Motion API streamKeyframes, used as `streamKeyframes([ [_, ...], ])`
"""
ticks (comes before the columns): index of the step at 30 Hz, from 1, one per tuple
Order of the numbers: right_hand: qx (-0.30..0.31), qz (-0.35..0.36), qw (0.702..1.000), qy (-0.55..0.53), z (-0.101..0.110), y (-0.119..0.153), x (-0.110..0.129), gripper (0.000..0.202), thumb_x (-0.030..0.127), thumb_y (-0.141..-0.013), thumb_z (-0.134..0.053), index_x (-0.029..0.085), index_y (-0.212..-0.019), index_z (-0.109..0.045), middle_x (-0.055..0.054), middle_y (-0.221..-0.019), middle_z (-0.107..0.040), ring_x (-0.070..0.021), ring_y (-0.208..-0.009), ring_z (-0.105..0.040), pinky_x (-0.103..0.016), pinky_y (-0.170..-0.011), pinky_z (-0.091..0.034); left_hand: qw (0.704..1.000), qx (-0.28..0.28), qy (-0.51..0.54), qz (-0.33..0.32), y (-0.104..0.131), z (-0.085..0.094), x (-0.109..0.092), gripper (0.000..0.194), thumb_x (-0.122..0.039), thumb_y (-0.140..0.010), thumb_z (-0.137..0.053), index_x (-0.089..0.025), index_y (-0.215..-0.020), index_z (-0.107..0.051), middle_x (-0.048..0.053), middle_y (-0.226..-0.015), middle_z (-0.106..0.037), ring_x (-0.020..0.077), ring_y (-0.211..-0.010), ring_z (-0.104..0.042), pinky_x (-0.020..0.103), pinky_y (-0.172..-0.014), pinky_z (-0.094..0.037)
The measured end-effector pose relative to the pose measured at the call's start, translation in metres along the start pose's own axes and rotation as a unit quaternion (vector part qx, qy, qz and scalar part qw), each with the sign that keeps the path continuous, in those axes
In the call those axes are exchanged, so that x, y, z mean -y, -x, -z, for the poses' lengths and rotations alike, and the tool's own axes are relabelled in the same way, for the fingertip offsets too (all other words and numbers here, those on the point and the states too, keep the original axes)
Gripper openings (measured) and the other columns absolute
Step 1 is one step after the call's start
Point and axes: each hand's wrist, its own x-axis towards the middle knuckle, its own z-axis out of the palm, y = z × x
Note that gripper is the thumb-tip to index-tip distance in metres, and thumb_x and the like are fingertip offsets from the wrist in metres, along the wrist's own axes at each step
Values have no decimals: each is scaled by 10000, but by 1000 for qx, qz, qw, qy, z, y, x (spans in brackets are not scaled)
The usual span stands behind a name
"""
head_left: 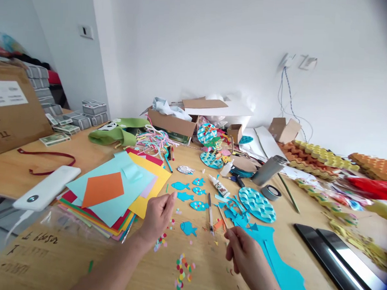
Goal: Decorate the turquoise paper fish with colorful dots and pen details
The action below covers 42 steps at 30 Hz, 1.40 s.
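Note:
My left hand (159, 216) is closed, fingers pressed together, just left of several blue paper fish; whatever it may hold is hidden. One plain fish (188, 228) lies to its right, and a dotted fish (199, 205) lies farther back. My right hand (244, 253) is curled shut above a large blue paper sheet (283, 258). A thin wooden stick (222, 216) reaches its fingertips, but I cannot tell whether they grip it. Beside the stick lie a pen (210, 213) and orange paper scraps (219, 224). Coloured paper dots (182, 272) are scattered between my forearms.
Coloured paper sheets (105, 190) are stacked left, beside a white power bank (47, 187). Behind my right hand are blue scraps (237, 211), a glue bottle (219, 186), a woven blue oval (257, 204), tape (271, 192) and a metal flask (269, 170). Dark tablets (333, 260) lie right.

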Motion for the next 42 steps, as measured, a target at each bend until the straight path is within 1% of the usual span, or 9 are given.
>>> streamKeyframes([
  [6,32,100,992,65,7,-53,68,265,410,-937,-455,214,-794,-560,-5,-631,-682,-143,-459,-611,-239,-478,-431,999,18,-24,-25,4,-5,4,471,-356,-1015,-386,-216,-586,-250,-73,-488,-252,87,-442,-270,257,-485,-241],
  [11,50,109,977,175,-38,-150,148,185,265,-963,-550,156,-874,-671,-68,-893,-737,-185,-802,-710,-269,-704,-526,990,24,-103,-89,9,-7,2,453,-276,-1026,-379,-216,-586,-292,-59,-458,-355,98,-446,-398,254,-510,-283],
  [14,50,97,973,202,-73,-206,180,298,348,-972,-613,182,-1220,-619,-86,-1235,-636,-214,-1027,-654,-416,-872,-564,975,13,-162,-154,11,-8,-1,423,-226,-1019,-377,-214,-598,-341,-46,-478,-421,105,-444,-441,277,-505,-276],
  [19,45,66,972,221,-111,-266,203,311,346,-975,-609,200,-1250,-608,-95,-1285,-612,-224,-1066,-641,-423,-896,-557,953,-13,-200,-225,10,-9,-1,418,-182,-1018,-341,-212,-604,-390,-38,-480,-439,113,-421,-420,311,-484,-247],
  [24,54,43,975,211,-124,-290,202,353,348,-965,-624,173,-1270,-591,-100,-1276,-613,-233,-1064,-644,-442,-889,-560,960,-18,-194,-202,5,-4,3,406,-159,-1009,-395,-211,-606,-393,-41,-480,-437,108,-425,-412,298,-483,-252],
  [32,87,25,988,123,-84,-269,195,346,348,-962,-629,161,-1252,-605,-108,-1271,-616,-234,-1060,-644,-429,-893,-558,966,-12,-172,-190,0,4,4,408,-159,-1002,-442,-217,-613,-336,-64,-491,-366,91,-436,-363,274,-503,-251],
  [36,62,45,997,22,-35,-212,168,219,286,-906,-659,78,-968,-690,-99,-834,-710,-184,-682,-668,-303,-624,-555,971,-9,-158,-179,-1,5,5,423,-178,-1003,-454,-217,-606,-312,-72,-488,-342,82,-434,-338,260,-498,-252],
  [39,18,72,994,-76,2,-156,130,253,232,-882,-586,143,-1112,-640,-2,-656,-656,-119,-496,-569,-230,-476,-464,978,0,-139,-153,-1,5,6,437,-220,-1008,-440,-214,-593,-305,-75,-485,-311,77,-431,-315,248,-483,-248],
  [42,-19,108,929,-354,30,-104,89,448,258,-778,-632,234,-1224,-601,72,-563,-596,-100,-427,-493,-192,-400,-373,987,8,-116,-111,0,5,9,467,-294,-1014,-426,-206,-568,-320,-72,-476,-309,75,-434,-308,243,-479,-248],
])
